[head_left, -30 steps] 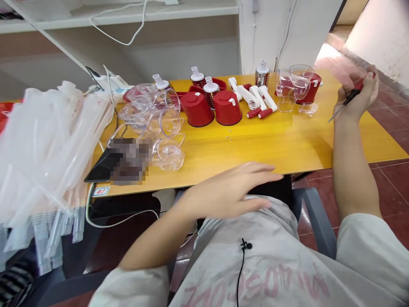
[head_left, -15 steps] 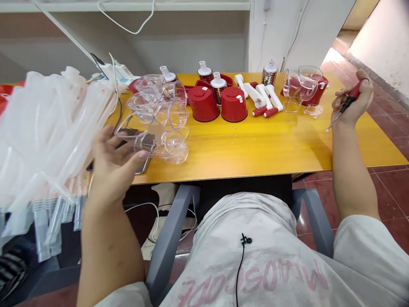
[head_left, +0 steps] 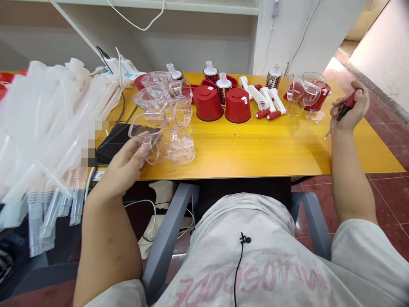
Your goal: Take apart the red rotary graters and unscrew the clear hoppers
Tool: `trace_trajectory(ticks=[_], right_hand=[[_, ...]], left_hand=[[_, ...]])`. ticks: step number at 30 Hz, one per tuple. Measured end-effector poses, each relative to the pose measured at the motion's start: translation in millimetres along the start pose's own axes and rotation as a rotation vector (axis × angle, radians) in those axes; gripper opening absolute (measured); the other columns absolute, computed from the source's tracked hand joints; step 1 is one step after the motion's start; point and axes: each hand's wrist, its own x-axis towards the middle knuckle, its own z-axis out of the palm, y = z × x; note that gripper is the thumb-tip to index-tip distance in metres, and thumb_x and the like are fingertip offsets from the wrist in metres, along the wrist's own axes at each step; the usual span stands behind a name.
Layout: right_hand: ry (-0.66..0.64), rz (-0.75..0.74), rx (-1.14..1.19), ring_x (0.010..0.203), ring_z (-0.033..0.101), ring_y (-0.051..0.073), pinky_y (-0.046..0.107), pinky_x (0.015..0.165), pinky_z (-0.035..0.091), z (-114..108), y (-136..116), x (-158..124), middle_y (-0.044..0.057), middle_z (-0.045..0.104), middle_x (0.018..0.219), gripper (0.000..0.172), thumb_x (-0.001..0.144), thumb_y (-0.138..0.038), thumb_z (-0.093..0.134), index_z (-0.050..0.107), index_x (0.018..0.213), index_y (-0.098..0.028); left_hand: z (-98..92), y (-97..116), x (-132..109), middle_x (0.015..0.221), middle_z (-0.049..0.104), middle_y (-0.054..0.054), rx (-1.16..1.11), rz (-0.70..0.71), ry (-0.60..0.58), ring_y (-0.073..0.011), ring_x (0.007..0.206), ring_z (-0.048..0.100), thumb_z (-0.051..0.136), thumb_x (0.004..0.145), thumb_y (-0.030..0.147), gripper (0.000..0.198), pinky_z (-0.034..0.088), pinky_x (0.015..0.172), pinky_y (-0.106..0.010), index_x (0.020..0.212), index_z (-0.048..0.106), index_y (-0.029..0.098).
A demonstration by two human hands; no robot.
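My left hand is closed on the near end of a clear plastic housing, thumb on the near side and fingertips partly hidden behind it. More clear plastic housings sit bunched beside and behind it. A screwdriver with a red and black handle rests in my right hand, its tip pointing down and left above the table's right end. Several tiny screws lie on the yellow table between the hands.
Two red bases stand mid-table, with metal grater drums around them. White crank handles with red grips lie to their right. Farther right is a red base with clear housing. Stacked translucent sleeves and a black flat object are left.
My left hand has gone from spread fingers to a grip on the clear housing, whose near end is shifted slightly right. My right hand keeps the screwdriver, tilted slightly differently.
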Motion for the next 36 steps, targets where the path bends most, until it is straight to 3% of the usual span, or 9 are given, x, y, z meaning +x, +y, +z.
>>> trace_trajectory(ticks=[3,6,11,17,21,24,30,33,36], right_hand=[[-0.018,-0.011,0.004,0.054,0.034,0.022,0.038,0.064,0.017,-1,0,-2,-0.002,0.057,0.065,0.029,0.101,-0.047,0.045,0.068,0.112,-0.032],[-0.026,-0.023,0.011,0.055,0.036,0.021,0.039,0.064,0.019,-2,-1,-3,-0.003,0.057,0.066,0.026,0.099,-0.051,0.050,0.066,0.109,-0.034],[-0.039,-0.015,0.013,0.056,0.038,0.021,0.039,0.065,0.018,-2,-2,-4,-0.003,0.056,0.067,0.027,0.095,-0.052,0.053,0.065,0.110,-0.034],[-0.087,0.050,0.044,0.061,0.031,0.022,0.039,0.067,0.016,-3,-12,-7,-0.004,0.055,0.070,0.029,0.087,-0.054,0.056,0.058,0.110,-0.037],[-0.373,0.251,0.031,0.063,0.018,0.016,0.036,0.066,0.011,4,-38,-6,-0.006,0.058,0.073,0.035,0.075,-0.049,0.068,0.051,0.102,-0.034],[-0.686,0.417,-0.042,0.060,0.012,0.012,0.032,0.058,0.004,29,-58,-16,-0.008,0.064,0.075,0.035,0.077,-0.047,0.075,0.052,0.099,-0.032],[-1.211,0.511,-0.184,0.047,0.031,0.005,0.031,0.041,0.007,101,-65,-65,0.002,0.081,0.093,0.053,0.090,-0.067,0.103,0.073,0.105,-0.025],[-1.348,0.506,-0.172,0.043,0.027,0.005,0.030,0.038,0.007,115,-59,-79,-0.005,0.069,0.075,0.070,0.086,-0.088,0.098,0.077,0.113,-0.026],[-1.424,0.493,-0.127,0.039,0.022,0.006,0.029,0.036,0.007,111,-57,-83,-0.012,0.047,0.059,0.079,0.078,-0.093,0.101,0.078,0.116,-0.028]], left_hand=[[1.0,8,1,0.120,0.096,0.007,-0.025,-0.189,-0.156,-0.0167,0.082,0.078,0.087,0.109,0.069,0.048,0.062,0.071,-0.027,0.152,0.082,0.049],[8.0,11,5,0.108,0.094,0.006,-0.099,-0.124,-0.182,-0.0168,0.080,0.077,0.094,0.105,0.062,0.051,0.064,0.071,-0.028,0.152,0.080,0.046],[23.6,18,16,0.108,0.091,0.009,-0.210,0.016,-0.027,-0.0163,0.080,0.078,0.109,0.088,0.054,0.072,0.064,0.061,-0.026,0.153,0.079,0.057],[43.9,55,12,0.133,0.090,0.000,-0.188,0.025,0.042,-0.0220,0.093,0.082,0.105,0.091,0.058,0.060,0.072,0.065,-0.031,0.148,0.088,0.050],[66.3,79,30,0.130,0.076,-0.006,-0.143,0.205,0.068,-0.0219,0.100,0.074,0.114,0.078,0.057,0.081,0.070,0.060,-0.026,0.154,0.086,0.045],[87.8,99,61,0.135,0.068,-0.009,-0.243,0.291,-0.006,-0.0242,0.114,0.072,0.112,0.083,0.055,0.083,0.075,0.069,-0.027,0.160,0.081,0.043],[129.4,140,107,0.152,0.058,-0.011,-0.228,0.394,-0.085,-0.0355,0.147,0.068,0.101,0.092,0.066,0.065,0.079,0.106,-0.053,0.148,0.076,0.043],[146.0,148,111,0.147,0.061,-0.011,-0.155,0.475,-0.071,-0.0357,0.145,0.068,0.091,0.098,0.075,0.054,0.068,0.125,-0.063,0.138,0.079,0.039],[159.1,148,106,0.147,0.061,-0.009,-0.129,0.483,-0.076,-0.0338,0.145,0.067,0.089,0.099,0.077,0.053,0.065,0.128,-0.061,0.135,0.080,0.039]])
